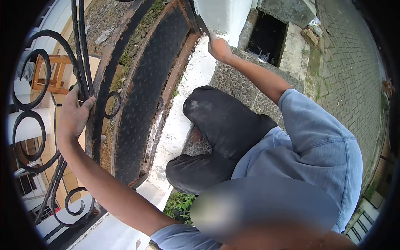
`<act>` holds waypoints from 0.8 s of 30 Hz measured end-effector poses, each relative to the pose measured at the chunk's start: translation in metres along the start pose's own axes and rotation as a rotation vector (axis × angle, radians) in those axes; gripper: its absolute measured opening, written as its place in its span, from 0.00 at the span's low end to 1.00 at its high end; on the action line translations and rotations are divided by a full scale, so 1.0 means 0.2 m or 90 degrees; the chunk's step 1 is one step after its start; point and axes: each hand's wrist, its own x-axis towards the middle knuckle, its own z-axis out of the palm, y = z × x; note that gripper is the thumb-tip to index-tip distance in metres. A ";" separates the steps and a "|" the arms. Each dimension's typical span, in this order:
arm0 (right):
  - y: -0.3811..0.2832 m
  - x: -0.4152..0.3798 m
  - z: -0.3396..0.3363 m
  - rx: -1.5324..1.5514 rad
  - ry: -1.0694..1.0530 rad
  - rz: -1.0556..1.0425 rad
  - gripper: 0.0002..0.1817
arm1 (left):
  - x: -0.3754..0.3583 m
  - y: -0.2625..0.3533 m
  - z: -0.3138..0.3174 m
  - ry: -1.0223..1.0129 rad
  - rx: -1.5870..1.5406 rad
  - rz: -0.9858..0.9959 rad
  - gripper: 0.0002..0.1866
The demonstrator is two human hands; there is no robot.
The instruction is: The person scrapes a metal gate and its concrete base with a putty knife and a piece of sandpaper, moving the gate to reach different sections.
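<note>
My left hand [75, 114] is closed around the black wrought-iron bars [83, 54] of a scrolled metal fence, thumb in front and fingers mostly hidden behind. My right hand [219, 49] grips the pale handle of a flat dark-bladed scraper [203, 26]. Its blade lies against the corner where a rusty metal frame [192, 39] meets a white pillar [213, 14]. Inside that frame sits a dark panel of diamond-tread plate [141, 91], with brown rust along its edges. The scraper's tip is hard to make out.
A white-painted ledge [177, 121] with chipped paint runs beside my bent black-trousered knees [221, 121]. Behind the pillar lies an open drain [266, 37] with dark water. A paved road [350, 79] stretches along the right. A wooden stool [54, 75] stands beyond the fence.
</note>
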 end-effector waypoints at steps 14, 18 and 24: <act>-0.26 -0.10 0.05 0.051 -0.047 0.049 0.25 | -0.01 -0.04 0.03 0.043 0.022 0.042 0.21; -0.33 0.00 0.10 0.086 0.072 -0.005 0.31 | -0.01 -0.01 0.04 0.027 -0.018 0.064 0.17; -0.17 -0.12 0.24 0.080 -0.127 0.144 0.33 | -0.02 -0.01 0.04 0.043 0.007 0.063 0.19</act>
